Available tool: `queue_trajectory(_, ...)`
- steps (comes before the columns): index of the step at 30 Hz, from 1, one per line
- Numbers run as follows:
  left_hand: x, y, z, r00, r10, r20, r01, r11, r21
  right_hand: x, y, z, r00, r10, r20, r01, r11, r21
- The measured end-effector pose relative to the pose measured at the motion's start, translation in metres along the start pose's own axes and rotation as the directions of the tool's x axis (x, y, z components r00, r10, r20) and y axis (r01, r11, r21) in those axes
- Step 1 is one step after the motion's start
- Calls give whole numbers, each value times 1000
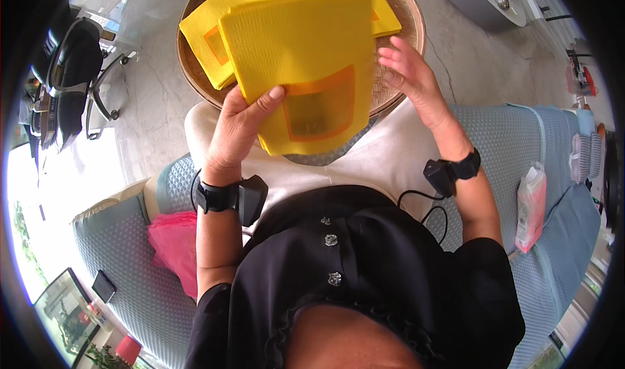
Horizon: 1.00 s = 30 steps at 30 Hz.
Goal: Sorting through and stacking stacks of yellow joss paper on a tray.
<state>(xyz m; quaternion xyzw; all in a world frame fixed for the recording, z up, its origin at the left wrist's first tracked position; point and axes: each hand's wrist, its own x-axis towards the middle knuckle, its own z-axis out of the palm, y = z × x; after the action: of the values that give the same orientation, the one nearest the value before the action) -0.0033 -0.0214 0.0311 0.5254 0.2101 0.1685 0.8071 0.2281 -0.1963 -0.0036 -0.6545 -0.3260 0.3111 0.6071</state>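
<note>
My left hand (244, 117) grips a stack of flat yellow textured sheets or bags (302, 46) by its lower left edge, thumb on top. An orange-bordered dark window shows near the lower edge of the top one. To the right of the stack, my right hand (403, 71) is raised with its fingers apart, holding nothing. Beyond the held stack, more yellow pieces lie at the left (207, 37) and at the right (385, 10) in a round woven bamboo tray (415, 12). The held stack hides part of them.
A blue quilted sofa (498, 134) surrounds my lap. Pink folded material (173, 237) lies at my left and a pink-and-white tissue pack (531, 208) at my right. An office chair (73, 76) stands on the floor at the far left. Black cables hang from both wrist devices.
</note>
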Motion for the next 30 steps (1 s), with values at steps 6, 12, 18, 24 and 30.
queue_trajectory(6,9,19,16,920,358,157,-391,826,406,13,-16,13,977,-77,199,81,997,-10)
queue_trajectory(12,39,-22,-17,963,261,-65,-219,902,371,34,19,20,974,-215,77,222,970,-96)
queue_trajectory(18,62,-73,-32,892,443,92,-403,684,608,40,62,12,994,-95,60,101,989,-104)
queue_trajectory(24,52,-54,-26,945,236,-226,-171,947,273,40,41,20,993,-120,20,118,991,55)
queue_trajectory(30,77,-12,-89,888,206,-411,-209,977,37,38,52,9,992,123,7,-115,906,408)
